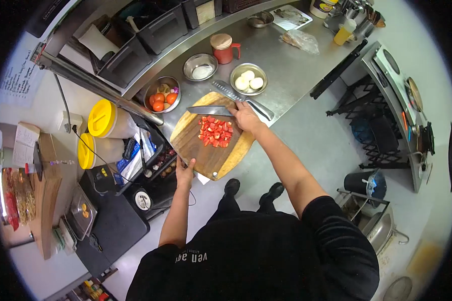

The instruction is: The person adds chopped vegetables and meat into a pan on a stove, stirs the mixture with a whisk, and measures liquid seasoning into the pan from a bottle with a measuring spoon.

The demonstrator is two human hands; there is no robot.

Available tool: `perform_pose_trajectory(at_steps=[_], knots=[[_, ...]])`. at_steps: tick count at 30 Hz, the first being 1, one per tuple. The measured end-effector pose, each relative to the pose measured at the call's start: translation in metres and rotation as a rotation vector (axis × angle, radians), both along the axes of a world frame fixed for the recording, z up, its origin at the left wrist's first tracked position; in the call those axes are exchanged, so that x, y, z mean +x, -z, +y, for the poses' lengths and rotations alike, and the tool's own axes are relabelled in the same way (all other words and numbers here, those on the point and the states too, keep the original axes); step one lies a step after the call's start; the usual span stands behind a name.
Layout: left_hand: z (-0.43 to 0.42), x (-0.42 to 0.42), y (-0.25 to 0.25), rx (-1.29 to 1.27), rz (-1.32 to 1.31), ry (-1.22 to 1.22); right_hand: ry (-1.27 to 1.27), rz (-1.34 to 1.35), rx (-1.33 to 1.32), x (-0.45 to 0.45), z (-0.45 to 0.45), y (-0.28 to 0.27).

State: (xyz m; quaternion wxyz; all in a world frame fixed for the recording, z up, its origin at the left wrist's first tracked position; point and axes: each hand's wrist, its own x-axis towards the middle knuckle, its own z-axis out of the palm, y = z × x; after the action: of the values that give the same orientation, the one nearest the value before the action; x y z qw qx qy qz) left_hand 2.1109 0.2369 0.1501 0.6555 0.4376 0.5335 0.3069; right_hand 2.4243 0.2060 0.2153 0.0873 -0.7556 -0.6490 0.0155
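The left hand (pixel 184 173) is gripping the cutting board (pixel 206 159) by its edge; the right hand (pixel 246 119), nearer the diced red pieces (pixel 216 132) lying mid-board, is clasping the knife (pixel 209 110), its blade pointing left beyond them.

Hands (pixel 184 174) (pixel 246 118) forward, right farther out

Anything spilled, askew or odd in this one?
Nothing looks spilled or damaged: the chopped red pieces lie together on the wooden board. Slightly odd is a second knife lying loose beside the board, close to the right hand, which holds a wide-bladed knife.
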Motion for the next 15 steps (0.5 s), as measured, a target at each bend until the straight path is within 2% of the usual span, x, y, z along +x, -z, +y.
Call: perform_pose_trajectory(at_steps=[2,4,6,8,10,12,15], knots=[[-0.012,0.002,-0.002,0.016,0.032,-0.017,-0.065,0.026,-0.026,0.004,0.000,0.000],[-0.027,0.002,0.009,0.187,0.150,0.013,-0.111,0.017,-0.034,0.014,0.000,0.002],[-0.054,0.001,0.005,0.120,0.158,-0.006,-0.181,0.073,-0.034,0.021,-0.011,0.007],[-0.098,0.008,-0.028,-0.358,0.109,-0.033,-0.225,0.098,-0.059,0.021,-0.028,0.013],[-0.141,0.003,0.015,-0.390,-0.324,-0.038,-0.277,0.132,-0.075,0.020,-0.046,0.007],[-0.183,0.006,0.037,-0.491,-0.472,0.024,-0.349,0.103,-0.079,0.024,-0.063,0.021],[-0.223,0.017,0.030,-0.493,-0.601,0.197,-0.368,0.202,-0.094,0.035,-0.101,0.009]])
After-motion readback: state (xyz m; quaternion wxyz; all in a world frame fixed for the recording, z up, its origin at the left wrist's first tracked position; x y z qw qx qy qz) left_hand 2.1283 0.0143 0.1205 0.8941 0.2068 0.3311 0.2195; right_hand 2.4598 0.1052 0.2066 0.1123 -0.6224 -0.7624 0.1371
